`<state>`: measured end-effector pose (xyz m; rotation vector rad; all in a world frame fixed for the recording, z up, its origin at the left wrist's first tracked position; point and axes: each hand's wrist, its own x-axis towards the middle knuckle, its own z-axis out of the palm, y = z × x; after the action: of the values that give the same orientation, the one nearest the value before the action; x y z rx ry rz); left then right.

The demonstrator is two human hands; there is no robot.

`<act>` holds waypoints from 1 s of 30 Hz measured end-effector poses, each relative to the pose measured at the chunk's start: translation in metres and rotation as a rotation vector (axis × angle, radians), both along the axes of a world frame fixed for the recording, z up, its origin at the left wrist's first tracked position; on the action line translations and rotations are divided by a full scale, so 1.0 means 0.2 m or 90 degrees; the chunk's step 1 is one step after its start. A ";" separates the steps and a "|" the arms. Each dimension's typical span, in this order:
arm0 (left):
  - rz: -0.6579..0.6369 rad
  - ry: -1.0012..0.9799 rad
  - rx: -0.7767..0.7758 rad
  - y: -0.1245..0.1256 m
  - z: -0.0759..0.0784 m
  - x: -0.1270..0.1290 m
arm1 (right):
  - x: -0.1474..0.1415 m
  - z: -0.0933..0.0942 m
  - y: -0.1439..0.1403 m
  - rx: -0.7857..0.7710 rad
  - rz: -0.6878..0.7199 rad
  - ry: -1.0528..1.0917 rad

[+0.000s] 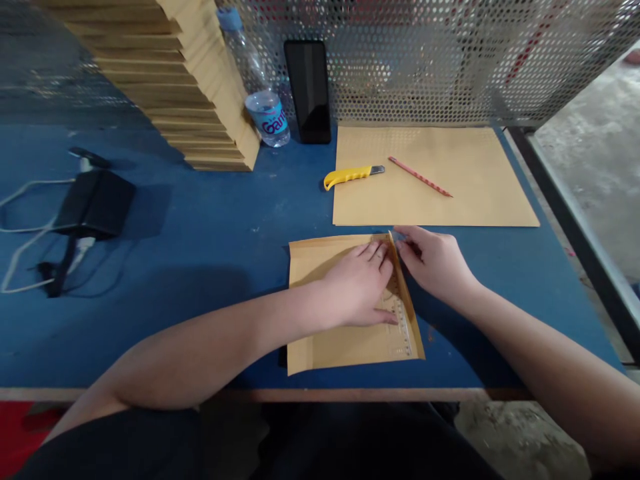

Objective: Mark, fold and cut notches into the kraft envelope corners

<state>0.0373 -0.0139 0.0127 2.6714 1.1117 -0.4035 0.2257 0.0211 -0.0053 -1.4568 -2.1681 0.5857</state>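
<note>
A sheet of brown paper [311, 268] lies on the blue table in front of me, its right edge bent up along a clear plastic ruler [402, 328]. My left hand [356, 285] rests flat across the sheet and the ruler, fingers stretched and thumb spread toward the ruler's near part. At the far right corner, my right hand [431, 259] has its thumb and forefinger closed on the raised edge of the paper. Part of the ruler is hidden under my left hand.
Beyond the sheet lies another brown sheet [480, 167] bearing a pencil [421, 177] and a yellow utility knife [350, 176]. A phone [309, 93], a water bottle [267, 117] and a tall brown paper stack [200, 100] stand behind. A black adapter [96, 203] with cables sits left.
</note>
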 end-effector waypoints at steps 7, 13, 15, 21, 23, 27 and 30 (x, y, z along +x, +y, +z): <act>0.001 0.009 -0.008 0.01 0.01 0.00 | -0.03 -0.01 -0.05 0.063 0.036 -0.080; 0.001 -0.021 0.013 0.00 0.00 0.00 | -0.01 0.00 -0.13 0.078 0.050 -0.108; 0.016 -0.035 0.011 0.00 0.00 0.00 | 0.00 0.01 -0.17 0.080 0.055 -0.115; 0.064 -0.066 -0.029 -0.02 0.02 0.00 | 0.03 0.04 -0.31 0.081 0.076 -0.126; 0.063 -0.070 -0.033 -0.02 0.02 0.00 | 0.05 0.05 -0.36 0.082 0.087 -0.125; 0.070 -0.077 -0.032 -0.02 0.01 -0.01 | 0.06 0.06 -0.45 0.074 0.102 -0.112; 0.068 -0.068 -0.035 -0.01 0.00 0.00 | 0.07 0.07 -0.53 0.065 0.109 -0.095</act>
<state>0.0370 -0.0161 0.0123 2.5401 1.1866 -0.2643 0.2394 -0.0852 0.0086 -1.3071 -2.4181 0.4273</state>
